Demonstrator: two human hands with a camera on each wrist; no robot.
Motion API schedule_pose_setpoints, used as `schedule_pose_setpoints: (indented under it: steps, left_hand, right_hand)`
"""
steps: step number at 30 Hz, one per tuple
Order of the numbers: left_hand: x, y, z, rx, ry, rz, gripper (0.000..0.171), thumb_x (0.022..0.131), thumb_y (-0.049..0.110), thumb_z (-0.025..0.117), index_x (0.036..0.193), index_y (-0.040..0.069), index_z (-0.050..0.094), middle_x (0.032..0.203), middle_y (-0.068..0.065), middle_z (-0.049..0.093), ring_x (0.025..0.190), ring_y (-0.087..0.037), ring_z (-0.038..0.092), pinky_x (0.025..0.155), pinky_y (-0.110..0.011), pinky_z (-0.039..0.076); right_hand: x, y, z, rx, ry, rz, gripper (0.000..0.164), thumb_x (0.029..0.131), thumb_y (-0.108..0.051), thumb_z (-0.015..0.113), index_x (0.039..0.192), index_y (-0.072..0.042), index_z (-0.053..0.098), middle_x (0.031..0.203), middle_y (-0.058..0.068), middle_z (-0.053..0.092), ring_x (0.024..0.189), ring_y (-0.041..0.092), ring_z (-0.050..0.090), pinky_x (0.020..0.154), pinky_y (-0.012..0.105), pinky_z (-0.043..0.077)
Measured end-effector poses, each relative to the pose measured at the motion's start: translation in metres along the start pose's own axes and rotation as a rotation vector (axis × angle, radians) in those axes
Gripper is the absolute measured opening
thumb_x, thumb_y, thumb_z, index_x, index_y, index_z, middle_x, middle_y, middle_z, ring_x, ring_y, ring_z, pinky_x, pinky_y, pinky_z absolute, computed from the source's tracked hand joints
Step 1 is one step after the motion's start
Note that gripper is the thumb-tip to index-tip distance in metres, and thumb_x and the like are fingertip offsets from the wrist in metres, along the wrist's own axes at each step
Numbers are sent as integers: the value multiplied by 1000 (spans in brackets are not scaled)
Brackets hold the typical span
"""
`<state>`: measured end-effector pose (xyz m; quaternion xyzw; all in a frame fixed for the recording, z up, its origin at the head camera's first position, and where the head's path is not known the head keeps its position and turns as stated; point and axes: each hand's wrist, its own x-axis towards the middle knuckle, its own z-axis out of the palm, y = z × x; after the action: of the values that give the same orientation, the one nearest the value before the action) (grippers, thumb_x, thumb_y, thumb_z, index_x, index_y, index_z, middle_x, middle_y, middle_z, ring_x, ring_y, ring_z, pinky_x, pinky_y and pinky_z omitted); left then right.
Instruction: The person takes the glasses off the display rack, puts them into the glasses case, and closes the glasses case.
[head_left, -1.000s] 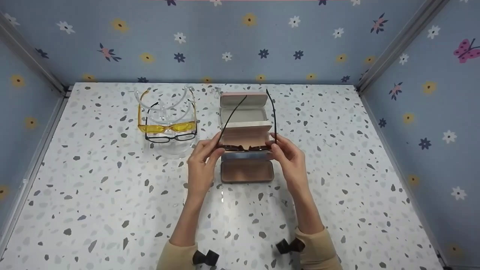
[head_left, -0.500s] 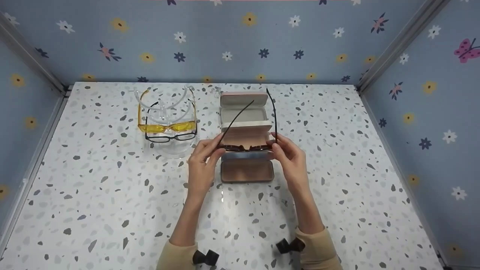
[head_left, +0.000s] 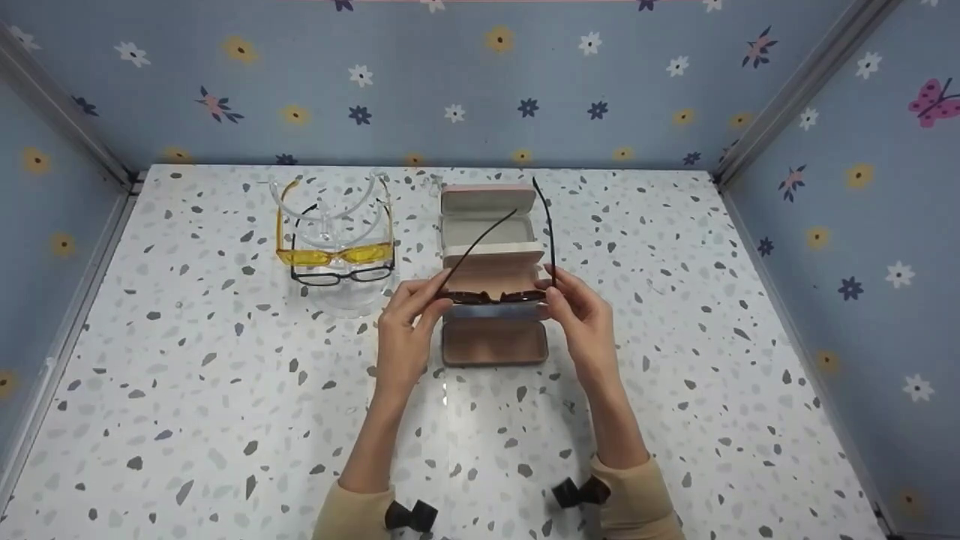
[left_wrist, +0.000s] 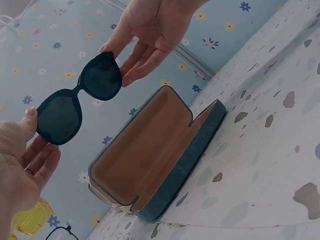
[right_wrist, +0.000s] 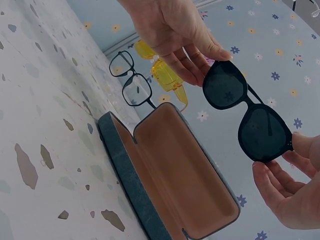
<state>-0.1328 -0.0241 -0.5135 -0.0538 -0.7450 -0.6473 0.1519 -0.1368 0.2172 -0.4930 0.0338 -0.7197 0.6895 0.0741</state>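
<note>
Black sunglasses (head_left: 510, 297): on my screen, my left hand (head_left: 405, 330) and right hand (head_left: 589, 326) pinch their ends. The blue case (left_wrist: 142, 155) at six o'clock is open already, but they're not inside, legs not folded flat. Yellow glasses (head_left: 304, 257) sit near nine o'clock.

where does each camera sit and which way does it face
Head: on the head, looking forward and down at the table; left hand, right hand and both sleeves show.
Left wrist: worn there, facing the sunglasses and an open case; both hands show.
Right wrist: worn there, facing the same things; both hands show.
Both wrist views share the yellow glasses.
</note>
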Motion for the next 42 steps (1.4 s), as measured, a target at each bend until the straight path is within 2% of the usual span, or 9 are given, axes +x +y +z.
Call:
schedule_pose_setpoints:
  steps: [6,11,17,19,26,31,38,42]
  left_hand:
    - [0,-1,0,-3,1,-4,38,94,24,71,132,25,72,110,-3,69,100,-8,62,82,-18,49]
    - [1,0,2,-9,11,13,39,94,23,71,132,19,72,109,-5,69,97,-9,61,81,-19,48]
    - [2,0,3,-22,12,26,39,94,21,71,132,16,71,109,-7,69,97,-8,60,82,-18,48]
    - [2,0,3,-24,13,20,39,93,21,72,132,17,71,110,-7,70,98,-8,61,83,-18,48]
    - [-1,-1,2,-60,10,-16,39,93,21,72,132,21,72,111,-8,68,99,-8,61,84,-18,50]
    - [-1,-1,2,-106,2,-22,39,94,20,72,133,20,71,113,-10,67,102,-7,63,89,-17,53]
    - [-1,-1,1,-69,5,-15,39,93,19,72,132,13,71,113,-12,68,97,-8,59,80,-17,48]
    - [0,0,0,-61,4,-17,38,94,21,71,131,18,72,111,-7,68,96,-8,59,79,-17,47]
  right_hand:
    - [0,0,0,-7,3,-7,35,104,-13,62,138,-8,65,123,30,68,103,20,73,95,49,59]
    - [1,-2,1,-3,13,6,35,103,-13,63,138,-7,65,122,27,70,105,20,73,96,45,59]
    - [2,-3,0,-2,14,8,36,103,-14,63,138,-7,65,124,30,68,105,24,73,96,48,59]
    - [2,-3,0,3,17,15,35,103,-15,64,137,-8,65,124,31,67,105,26,73,96,48,59]
    - [1,-5,1,8,19,24,34,103,-13,63,136,-9,66,120,22,71,105,22,74,99,51,57]
    - [0,-6,2,22,10,10,35,103,-13,63,137,-8,65,122,27,69,103,23,74,93,48,60]
    - [-1,-4,3,35,15,16,35,103,-13,63,138,-6,65,122,25,69,105,22,73,92,38,62]
    - [-1,-4,3,35,17,7,36,103,-13,63,138,-5,64,123,28,68,105,22,73,92,43,62]
